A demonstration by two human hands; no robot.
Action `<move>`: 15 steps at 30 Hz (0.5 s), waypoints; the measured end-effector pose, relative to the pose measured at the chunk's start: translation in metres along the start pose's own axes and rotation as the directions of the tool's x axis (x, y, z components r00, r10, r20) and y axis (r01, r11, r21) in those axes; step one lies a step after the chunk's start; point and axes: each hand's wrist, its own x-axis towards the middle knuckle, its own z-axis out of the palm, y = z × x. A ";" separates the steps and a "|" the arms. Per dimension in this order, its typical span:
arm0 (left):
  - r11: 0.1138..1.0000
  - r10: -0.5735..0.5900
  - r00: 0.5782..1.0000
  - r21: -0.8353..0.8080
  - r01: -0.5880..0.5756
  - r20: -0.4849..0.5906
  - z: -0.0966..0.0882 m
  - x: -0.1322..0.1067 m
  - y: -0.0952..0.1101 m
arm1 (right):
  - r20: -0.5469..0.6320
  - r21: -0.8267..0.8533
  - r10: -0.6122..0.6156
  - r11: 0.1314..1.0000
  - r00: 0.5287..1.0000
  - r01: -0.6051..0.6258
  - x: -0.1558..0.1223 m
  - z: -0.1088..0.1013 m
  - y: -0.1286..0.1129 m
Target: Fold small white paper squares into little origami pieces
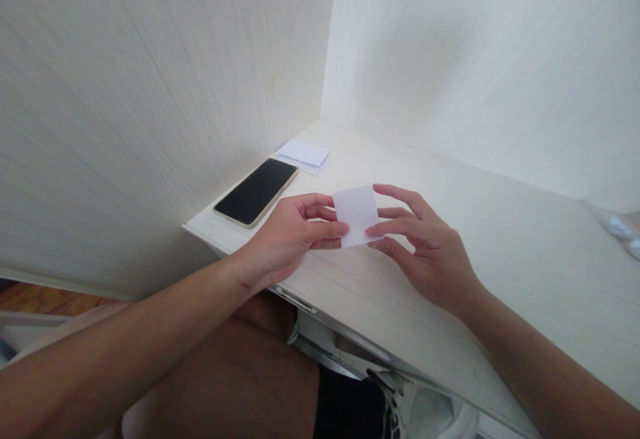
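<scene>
The left hand (pixel 287 238) pinches one side of a small white paper sheet (pixel 356 211) between thumb and fingers; the right hand (pixel 433 249) grips its lower corner opposite. The paper sheet is over the desk (pixel 525 279), right of the black-screened smartphone (pixel 257 191). White paper slips (pixel 304 152) lie just beyond the smartphone.

Single head-worn view, facing forward and down, near both hands (pixel 289 229) (pixel 440 252), over a white desk (pixel 390 306)
</scene>
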 end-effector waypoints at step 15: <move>0.995 0.092 0.994 0.033 -0.095 0.064 -0.006 0.006 -0.004 | 0.002 0.157 0.082 0.984 0.997 -0.081 0.001 0.003 0.007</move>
